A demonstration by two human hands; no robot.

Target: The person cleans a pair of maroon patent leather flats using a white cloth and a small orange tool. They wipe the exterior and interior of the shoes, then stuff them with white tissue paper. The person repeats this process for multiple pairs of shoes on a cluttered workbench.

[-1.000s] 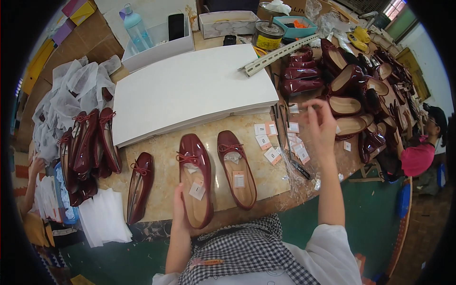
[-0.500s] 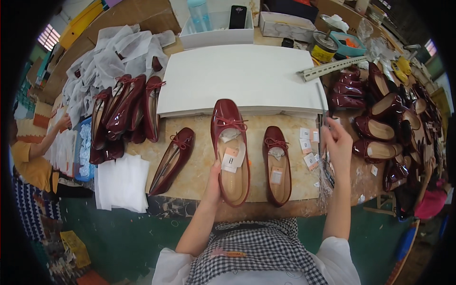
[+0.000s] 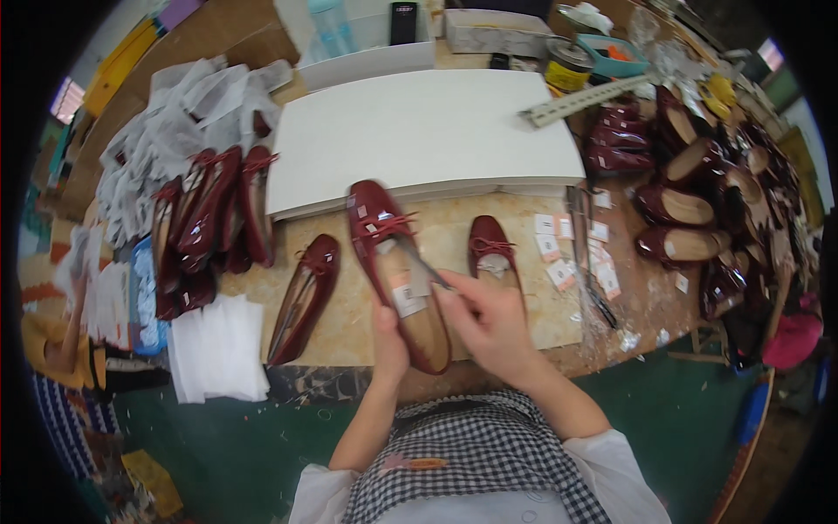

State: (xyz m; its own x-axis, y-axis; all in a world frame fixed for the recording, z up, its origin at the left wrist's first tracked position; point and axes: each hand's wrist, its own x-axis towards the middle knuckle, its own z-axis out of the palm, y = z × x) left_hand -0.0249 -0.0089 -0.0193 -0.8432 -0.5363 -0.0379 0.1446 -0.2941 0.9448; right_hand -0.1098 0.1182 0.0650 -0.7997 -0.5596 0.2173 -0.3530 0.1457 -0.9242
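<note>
We note a worktable [image 3: 511, 327] with a mottled beige top. Directly on it lie a large white board [image 3: 419, 131], two single dark red flat shoes [image 3: 304, 297] [image 3: 496, 258], a row of red shoes [image 3: 209, 218] at left, a stack of white sheets [image 3: 218, 349], small paper tags [image 3: 559, 249], and a pile of shoes [image 3: 698, 210] at right.
</note>
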